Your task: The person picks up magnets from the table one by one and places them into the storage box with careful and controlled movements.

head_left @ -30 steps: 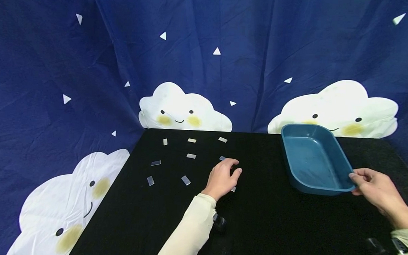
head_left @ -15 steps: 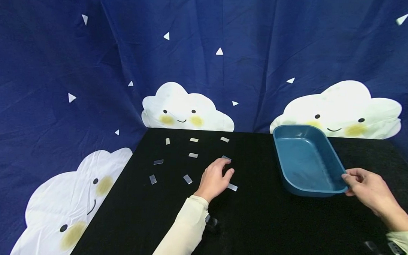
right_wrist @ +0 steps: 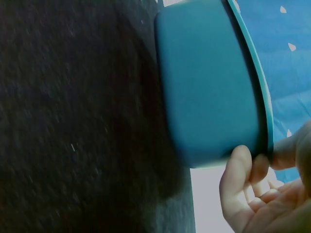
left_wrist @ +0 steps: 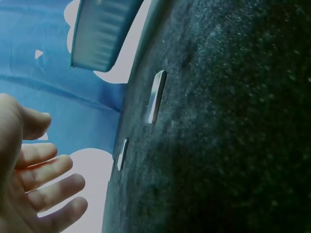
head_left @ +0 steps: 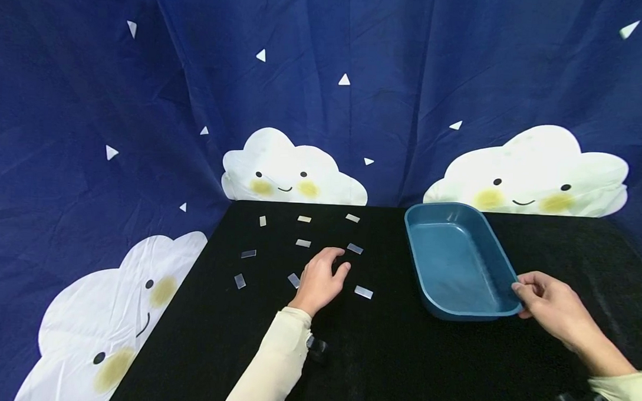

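With thumb and fingers, my right hand (head_left: pixel 553 309) pinches the near right corner of a blue plastic basin (head_left: pixel 463 311) in the head view. In the left wrist view, backdrop shows between the basin (left_wrist: pixel 99 39) and the black surface, so it is held above it. My left hand (head_left: pixel 320 278) hovers over the surface with relaxed fingers and nothing in its grasp. Closest to it lie small clear rectangular pieces: one (head_left: pixel 354 249) beyond the fingertips, one (head_left: pixel 363 292) to the right, and one (head_left: pixel 294 280) partly covered by the hand.
Several more such pieces, including a pale one (head_left: pixel 303 243) and a clear one (head_left: pixel 240 281), are spread over the left of the black tabletop (head_left: pixel 426 369). A blue curtain (head_left: pixel 303 93) with white clouds closes off the back and left side.
The basin has shifted left and nearer with my right hand gripping it. My left hand has drawn left, uncovering the two pieces at its right and far side.
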### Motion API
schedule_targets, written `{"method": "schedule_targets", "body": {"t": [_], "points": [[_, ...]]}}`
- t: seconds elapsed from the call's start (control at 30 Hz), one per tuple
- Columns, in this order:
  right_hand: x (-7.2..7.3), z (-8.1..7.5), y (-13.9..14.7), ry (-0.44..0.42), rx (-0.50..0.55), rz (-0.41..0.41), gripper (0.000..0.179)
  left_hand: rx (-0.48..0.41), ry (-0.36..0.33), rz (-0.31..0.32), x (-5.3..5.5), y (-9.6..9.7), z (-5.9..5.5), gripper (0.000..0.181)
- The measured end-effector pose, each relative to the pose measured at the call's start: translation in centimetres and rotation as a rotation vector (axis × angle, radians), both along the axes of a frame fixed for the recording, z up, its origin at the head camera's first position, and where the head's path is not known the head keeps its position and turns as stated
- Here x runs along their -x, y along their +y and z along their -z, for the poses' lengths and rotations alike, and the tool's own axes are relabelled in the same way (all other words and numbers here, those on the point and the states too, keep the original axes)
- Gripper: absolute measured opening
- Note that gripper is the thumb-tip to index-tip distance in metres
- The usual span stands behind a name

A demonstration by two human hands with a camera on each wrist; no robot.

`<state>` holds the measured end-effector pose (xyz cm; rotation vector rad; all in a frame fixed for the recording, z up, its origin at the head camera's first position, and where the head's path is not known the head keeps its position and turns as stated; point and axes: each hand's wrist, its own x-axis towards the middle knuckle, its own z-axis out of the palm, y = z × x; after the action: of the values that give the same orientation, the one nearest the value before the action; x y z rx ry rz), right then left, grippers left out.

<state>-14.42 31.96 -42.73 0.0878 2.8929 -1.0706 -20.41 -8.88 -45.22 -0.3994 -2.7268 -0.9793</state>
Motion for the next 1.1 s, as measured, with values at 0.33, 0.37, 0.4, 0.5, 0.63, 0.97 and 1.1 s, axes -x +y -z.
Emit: {"method": "schedule_targets", "body": {"t": [0.33, 0.37, 0.4, 0.5, 0.63, 0.97, 1.1], "points": [[-1.5, -0.3, -2.9, -0.078, 0.071, -0.035, 0.044, 0.000, -0.013, -0.031, -0.3, -0.9, 0.6, 0.035], [-1.6, -0.3, -3.2, -0.084, 0.077, -0.031, 0.044, 0.001, -0.015, -0.036, -0.3, -1.0, 0.7, 0.035], [-1.7, -0.3, -3.4, -0.090, 0.082, -0.026, 0.044, 0.001, -0.014, -0.039, -0.3, -1.1, 0.7, 0.035], [-2.1, -0.3, -4.1, -0.109, 0.096, -0.016, 0.044, -0.003, -0.017, -0.044, -0.3, -1.2, 0.7, 0.037], [-2.5, -0.2, -4.9, -0.128, 0.118, -0.013, 0.042, -0.013, -0.030, -0.036, -0.3, -1.4, 0.7, 0.037], [-2.6, 0.3, -6.3, -0.206, 0.207, -0.018, 0.040, -0.030, -0.088, -0.024, -0.6, -2.1, 0.5, 0.038], [-2.7, 0.4, -6.5, -0.232, 0.235, -0.023, 0.038, -0.037, -0.101, -0.025, -0.6, -2.2, 0.6, 0.040]]}}
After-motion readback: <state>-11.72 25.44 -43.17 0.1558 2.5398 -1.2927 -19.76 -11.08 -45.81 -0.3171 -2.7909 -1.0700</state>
